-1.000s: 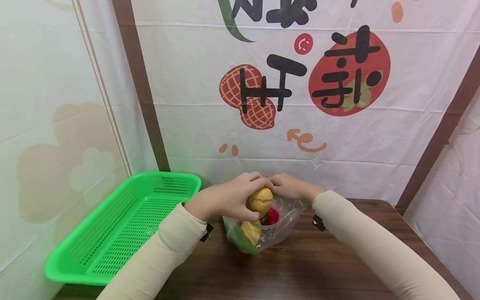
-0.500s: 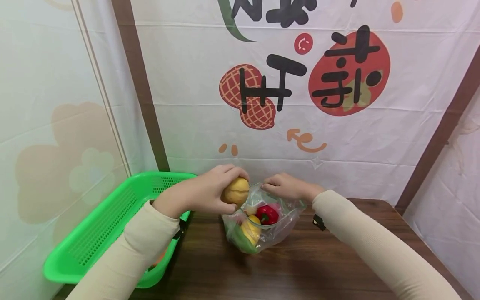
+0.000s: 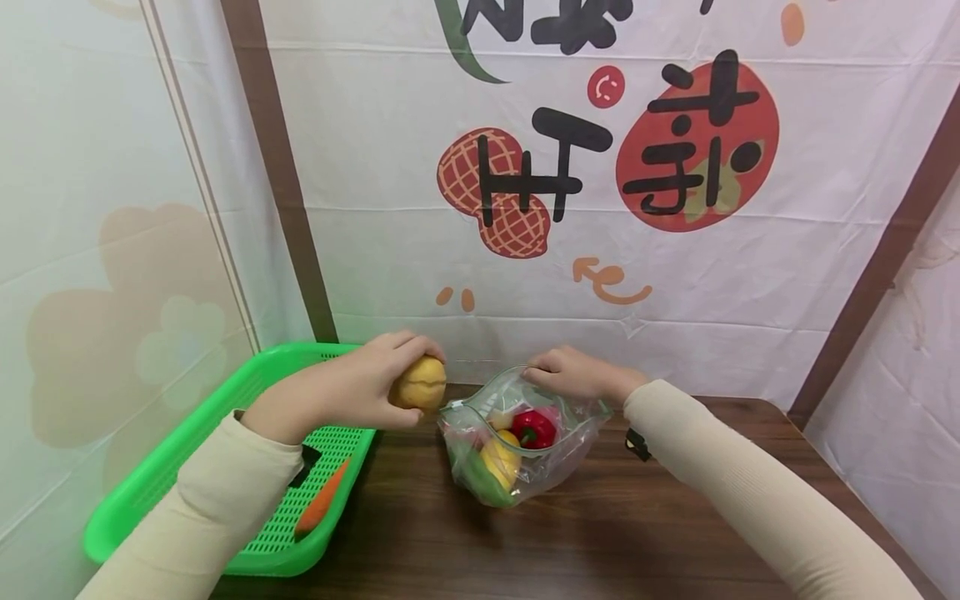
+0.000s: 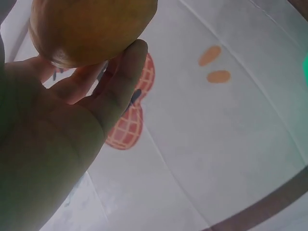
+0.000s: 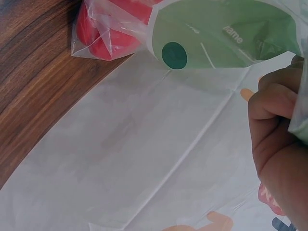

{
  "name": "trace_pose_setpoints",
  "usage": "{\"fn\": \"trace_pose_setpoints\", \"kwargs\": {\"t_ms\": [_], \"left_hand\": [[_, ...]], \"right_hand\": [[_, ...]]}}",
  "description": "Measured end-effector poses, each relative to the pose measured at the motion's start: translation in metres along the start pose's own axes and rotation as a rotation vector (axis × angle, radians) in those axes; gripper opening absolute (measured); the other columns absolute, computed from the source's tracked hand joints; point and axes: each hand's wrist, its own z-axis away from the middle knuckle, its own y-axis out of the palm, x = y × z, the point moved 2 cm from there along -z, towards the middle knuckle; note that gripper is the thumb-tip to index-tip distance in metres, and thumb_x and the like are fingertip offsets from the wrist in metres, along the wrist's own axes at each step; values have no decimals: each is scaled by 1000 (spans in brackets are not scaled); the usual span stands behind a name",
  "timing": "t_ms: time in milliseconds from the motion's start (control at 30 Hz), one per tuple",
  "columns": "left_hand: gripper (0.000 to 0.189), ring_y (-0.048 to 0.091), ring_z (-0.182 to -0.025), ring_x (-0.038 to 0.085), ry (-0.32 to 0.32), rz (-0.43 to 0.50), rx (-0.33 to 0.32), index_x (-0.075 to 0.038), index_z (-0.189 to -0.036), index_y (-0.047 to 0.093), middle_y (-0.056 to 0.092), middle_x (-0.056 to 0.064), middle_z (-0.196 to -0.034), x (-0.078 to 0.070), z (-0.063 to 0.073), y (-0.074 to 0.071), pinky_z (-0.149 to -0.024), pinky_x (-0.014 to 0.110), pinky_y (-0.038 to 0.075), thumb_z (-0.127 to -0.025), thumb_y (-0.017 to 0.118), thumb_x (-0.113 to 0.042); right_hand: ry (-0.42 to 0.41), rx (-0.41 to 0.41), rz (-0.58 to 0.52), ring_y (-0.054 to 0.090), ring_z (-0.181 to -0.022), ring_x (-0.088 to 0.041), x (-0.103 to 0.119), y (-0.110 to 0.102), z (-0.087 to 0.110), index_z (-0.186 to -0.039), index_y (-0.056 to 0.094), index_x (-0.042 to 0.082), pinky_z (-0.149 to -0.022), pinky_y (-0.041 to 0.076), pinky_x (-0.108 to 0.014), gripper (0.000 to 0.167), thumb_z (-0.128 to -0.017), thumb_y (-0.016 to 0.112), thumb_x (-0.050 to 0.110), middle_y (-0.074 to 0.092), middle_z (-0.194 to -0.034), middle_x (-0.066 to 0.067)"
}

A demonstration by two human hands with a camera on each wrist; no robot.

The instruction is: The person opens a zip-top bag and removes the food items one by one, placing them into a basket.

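My left hand (image 3: 348, 383) grips a yellow, rounded fruit-like thing (image 3: 422, 383) with a wavy crease, held up beside the right rim of a green plastic basket (image 3: 356, 467). In the left wrist view its smooth underside (image 4: 91, 29) rests against my fingers. My right hand (image 3: 573, 372) pinches the back rim of a clear zip bag (image 3: 555, 475), whose mouth is spread apart. Inside lie a red bell pepper (image 3: 534, 428), a yellow piece (image 3: 501, 458) and a green piece at the bottom. The right wrist view shows the bag's green printed label (image 5: 226, 33) and my curled fingers.
In the basket, an orange carrot (image 3: 322, 500) lies along the right side; my left forearm covers much of the basket. The dark wooden table (image 3: 675, 508) reaches back to a white printed cloth (image 3: 375, 167), with another cloth along the left.
My left hand has moved left from over the bag toward the basket, carrying the yellow thing. The bag's mouth and the carrot have come into view. My right hand stays at the rim.
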Motion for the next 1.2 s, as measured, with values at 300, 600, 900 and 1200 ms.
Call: {"fn": "trace_pose_setpoints", "kwargs": {"t_ms": [300,600,900,1200], "left_hand": [[49,50,-87,19,-131,10,71,-18,-122,55,51,2,-108,20,27,-1,-64,31,48,-78,76,-19],[44,53,-76,16,-352,96,221,-14,-115,56,55,1,-96,58,67,11,-59,33,48,-76,75,-18],[39,55,-77,19,-466,116,296,-12,-110,57,57,3,-93,80,89,14,-61,36,49,-75,72,-21],[40,59,-83,24,-663,175,430,-10,-109,55,56,9,-96,106,107,24,-68,41,52,-75,72,-20]], "right_hand": [[18,9,9,53,-68,-11,2,0,0,-88,67,9,-68,49,-29,31,-104,51,30,51,-69,6],[10,21,23,52,-66,-10,6,1,-2,-85,66,10,-67,48,-29,31,-104,51,30,50,-68,7],[-12,11,21,48,-63,-9,5,1,-2,-82,63,11,-64,46,-28,32,-104,50,30,48,-66,7],[9,22,22,50,-64,-9,8,0,-1,-85,65,9,-65,47,-28,32,-104,50,30,49,-67,7]]}}
